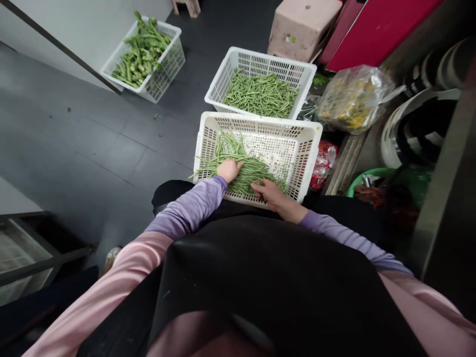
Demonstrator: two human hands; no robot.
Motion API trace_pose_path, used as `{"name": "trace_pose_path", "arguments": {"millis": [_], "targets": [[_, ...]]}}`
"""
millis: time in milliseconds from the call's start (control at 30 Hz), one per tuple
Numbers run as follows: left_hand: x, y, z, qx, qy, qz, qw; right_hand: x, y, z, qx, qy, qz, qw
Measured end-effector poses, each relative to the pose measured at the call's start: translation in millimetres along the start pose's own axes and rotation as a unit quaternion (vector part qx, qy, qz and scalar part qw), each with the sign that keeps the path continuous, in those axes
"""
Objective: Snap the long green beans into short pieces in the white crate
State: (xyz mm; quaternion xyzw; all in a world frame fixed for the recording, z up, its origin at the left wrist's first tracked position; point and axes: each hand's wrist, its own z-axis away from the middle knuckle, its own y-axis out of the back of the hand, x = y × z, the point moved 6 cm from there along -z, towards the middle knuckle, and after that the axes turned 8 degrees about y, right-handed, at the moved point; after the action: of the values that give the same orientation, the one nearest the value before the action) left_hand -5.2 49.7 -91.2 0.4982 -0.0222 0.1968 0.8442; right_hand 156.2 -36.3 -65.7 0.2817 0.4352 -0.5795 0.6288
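Long green beans point(256, 171) lie in a heap in the near white basket point(260, 119), mostly across its left and front part. My left hand point(229, 170) is over the left side of the heap, its fingers closed around some beans. To the right, at the basket's front edge, my right hand point(268, 192) has thumb and fingers pinched together at the heap; what they hold is too small to make out. Small green scraps dot the basket's floor. Just behind it, a second white basket point(312, 74) holds short cut bean pieces point(260, 94).
A white basket point(163, 79) with thick green stalks point(141, 54) stands at the upper left. Pinkish stools point(297, 29), a clear plastic bag point(353, 99), a red bag point(323, 166), a green basin point(372, 173) and stacked buckets point(394, 134) line the right side.
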Motion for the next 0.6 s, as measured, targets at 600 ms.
{"name": "trace_pose_path", "arguments": {"millis": [600], "targets": [[13.7,3.4,-52.0,-0.049,-0.167,-0.228,0.958,-11.5,7.5,-8.9,0.006,-0.037,-0.045,0.998]]}}
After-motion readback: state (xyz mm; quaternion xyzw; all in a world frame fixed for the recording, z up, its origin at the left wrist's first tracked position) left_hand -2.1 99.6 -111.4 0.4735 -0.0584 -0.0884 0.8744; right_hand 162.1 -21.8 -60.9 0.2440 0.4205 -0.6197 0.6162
